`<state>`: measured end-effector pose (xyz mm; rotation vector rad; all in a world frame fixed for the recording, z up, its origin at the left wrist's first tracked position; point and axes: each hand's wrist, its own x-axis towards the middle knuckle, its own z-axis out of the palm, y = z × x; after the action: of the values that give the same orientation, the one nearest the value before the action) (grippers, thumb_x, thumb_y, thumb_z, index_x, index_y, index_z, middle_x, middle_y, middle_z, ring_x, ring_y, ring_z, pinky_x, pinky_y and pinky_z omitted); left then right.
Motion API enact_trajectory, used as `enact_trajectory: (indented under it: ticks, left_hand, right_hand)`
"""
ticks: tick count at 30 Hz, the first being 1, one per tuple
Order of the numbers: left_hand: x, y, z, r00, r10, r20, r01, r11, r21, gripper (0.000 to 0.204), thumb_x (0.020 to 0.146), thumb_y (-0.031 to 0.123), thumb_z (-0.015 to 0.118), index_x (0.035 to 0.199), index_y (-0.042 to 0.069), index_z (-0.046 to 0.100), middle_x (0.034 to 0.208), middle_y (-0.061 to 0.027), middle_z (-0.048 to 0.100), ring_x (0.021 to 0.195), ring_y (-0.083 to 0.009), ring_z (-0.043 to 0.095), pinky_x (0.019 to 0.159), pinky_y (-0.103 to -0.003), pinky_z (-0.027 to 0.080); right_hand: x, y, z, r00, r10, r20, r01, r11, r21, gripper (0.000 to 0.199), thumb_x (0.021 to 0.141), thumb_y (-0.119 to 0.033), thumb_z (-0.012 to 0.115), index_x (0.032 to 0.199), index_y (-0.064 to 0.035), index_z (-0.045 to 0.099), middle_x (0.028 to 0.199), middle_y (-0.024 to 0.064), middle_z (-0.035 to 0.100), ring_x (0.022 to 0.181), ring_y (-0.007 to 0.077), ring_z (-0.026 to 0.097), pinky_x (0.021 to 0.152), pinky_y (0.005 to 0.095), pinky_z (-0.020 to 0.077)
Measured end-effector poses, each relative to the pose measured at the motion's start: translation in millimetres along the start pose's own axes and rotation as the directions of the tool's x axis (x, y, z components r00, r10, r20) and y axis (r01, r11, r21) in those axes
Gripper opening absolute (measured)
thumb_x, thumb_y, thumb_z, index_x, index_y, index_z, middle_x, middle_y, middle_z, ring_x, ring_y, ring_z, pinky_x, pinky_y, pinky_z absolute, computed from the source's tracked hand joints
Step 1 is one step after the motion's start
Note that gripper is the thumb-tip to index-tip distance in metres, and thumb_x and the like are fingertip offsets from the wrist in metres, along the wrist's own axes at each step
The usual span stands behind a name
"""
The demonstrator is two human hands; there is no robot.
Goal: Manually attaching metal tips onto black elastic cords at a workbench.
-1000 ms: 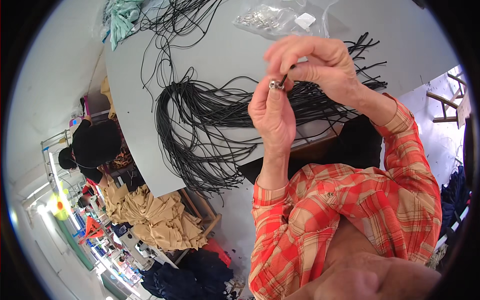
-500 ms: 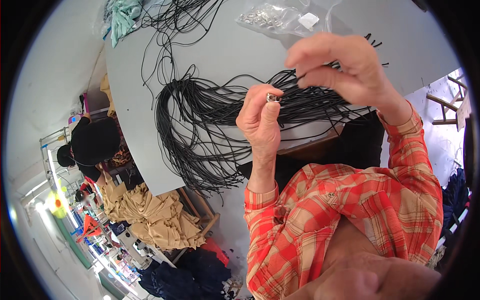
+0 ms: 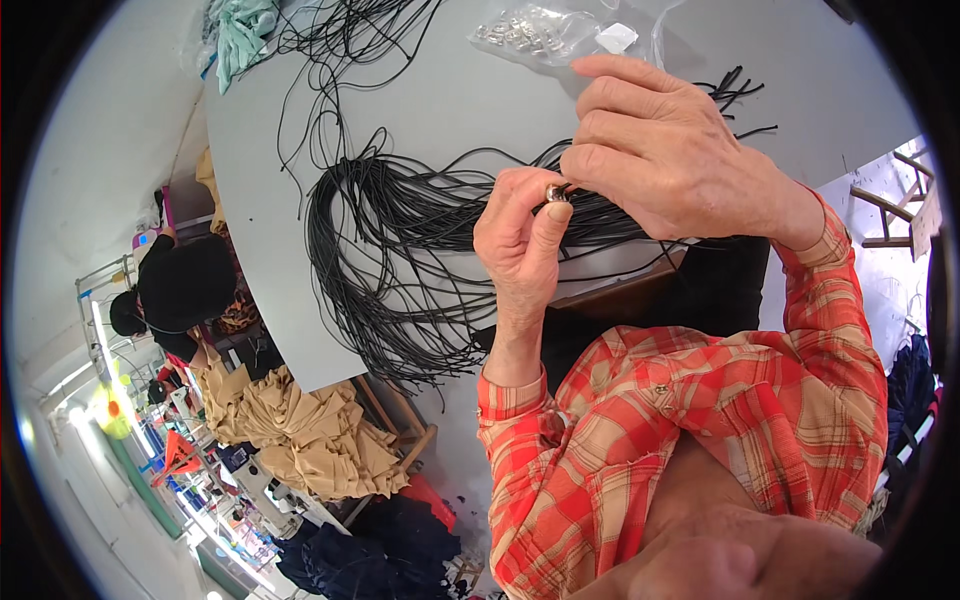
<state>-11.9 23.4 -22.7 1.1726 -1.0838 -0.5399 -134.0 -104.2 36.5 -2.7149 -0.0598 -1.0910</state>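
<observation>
My left hand (image 3: 520,230) is closed, pinching a small silver metal cord fitting (image 3: 556,193) between thumb and forefinger. My right hand (image 3: 665,150) meets it from the right, thumb and forefinger pressed together on a thin black cord (image 3: 568,187). Only a short dark bit of that cord shows at the fitting's edge; whether it passes through cannot be made out. The other right fingers are loosely bent. Beneath both hands a long bundle of black cords (image 3: 400,200) lies across the grey table (image 3: 270,250), its left part hanging over the near edge.
A clear plastic bag of silver metal pieces (image 3: 525,35) lies at the table's far side. More black cords (image 3: 350,30) and pale green cloth (image 3: 243,40) are at the far left. Tan cloth (image 3: 310,440) is heaped at left, near a person in black (image 3: 190,280). A wooden stool (image 3: 890,215) stands right.
My right hand has come down and left, bringing the cord to the metal fitting. My left hand has moved slightly right, and the fitting has turned a little in its fingers.
</observation>
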Motion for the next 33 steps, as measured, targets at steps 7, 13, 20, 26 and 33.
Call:
enact_trajectory:
  ticks: [7, 13, 20, 26, 33]
  left_hand:
    - [0.5, 1.5, -1.7, 0.998, -0.057, 0.039, 0.056, 0.998, 0.028, 0.017, 0.08, 0.012, 0.065, 0.089, -0.002, 0.061, 0.084, -0.0049, 0.059, 0.077, -0.0162, 0.05, 0.07, -0.026, 0.041]
    - [-1.6, -0.3, -3.1, 0.988, -0.143, 0.063, 0.144, 0.99, -0.011, 0.016, 0.077, 0.008, 0.067, 0.088, -0.002, 0.061, 0.081, -0.0045, 0.058, 0.074, -0.0148, 0.049, 0.067, -0.025, 0.04]
    - [-0.7, 0.8, -6.0, 0.948, -0.307, 0.08, 0.314, 0.942, -0.116, 0.014, 0.076, 0.004, 0.067, 0.087, -0.002, 0.062, 0.078, -0.0039, 0.058, 0.074, -0.0109, 0.05, 0.066, -0.023, 0.04]
    - [-1.4, 8.3, -2.7, 0.931, -0.348, 0.107, 0.36, 0.923, -0.133, 0.016, 0.082, 0.005, 0.062, 0.095, -0.004, 0.06, 0.085, -0.0045, 0.059, 0.078, -0.0111, 0.055, 0.071, -0.023, 0.044]
    - [-0.7, 8.5, 0.9, 0.902, -0.432, 0.026, 0.422, 0.866, -0.268, 0.014, 0.088, 0.004, 0.055, 0.099, -0.005, 0.055, 0.09, -0.0075, 0.06, 0.082, -0.013, 0.059, 0.077, -0.025, 0.049]
  right_hand:
    - [0.4, 3.2, 2.5, 0.998, -0.036, 0.045, 0.036, 0.999, -0.007, 0.011, 0.062, -0.008, 0.058, 0.073, -0.0029, 0.056, 0.065, 0.0042, 0.049, 0.07, 0.0214, 0.052, 0.092, 0.0419, 0.0425]
    - [-5.3, 4.6, 9.2, 0.994, 0.011, 0.109, -0.029, 0.987, 0.161, 0.011, 0.064, -0.006, 0.061, 0.074, -0.0047, 0.058, 0.064, 0.0042, 0.05, 0.068, 0.0209, 0.053, 0.09, 0.0405, 0.0436]
    - [-9.1, 12.1, 10.3, 0.954, 0.125, 0.272, -0.238, 0.868, 0.435, 0.022, 0.066, -0.004, 0.068, 0.086, -0.0064, 0.062, 0.063, 0.0031, 0.054, 0.063, 0.0228, 0.053, 0.086, 0.0416, 0.0431]
    - [-13.8, 13.2, 14.9, 0.965, 0.118, 0.233, -0.198, 0.913, 0.356, 0.025, 0.064, -0.005, 0.07, 0.087, -0.0062, 0.062, 0.064, 0.0037, 0.054, 0.064, 0.0228, 0.055, 0.088, 0.0419, 0.0431]
    - [-12.9, 12.6, 20.9, 0.967, 0.152, 0.202, -0.217, 0.91, 0.353, 0.026, 0.064, -0.004, 0.069, 0.088, -0.0064, 0.059, 0.063, 0.0035, 0.054, 0.064, 0.0232, 0.055, 0.087, 0.0408, 0.0442]
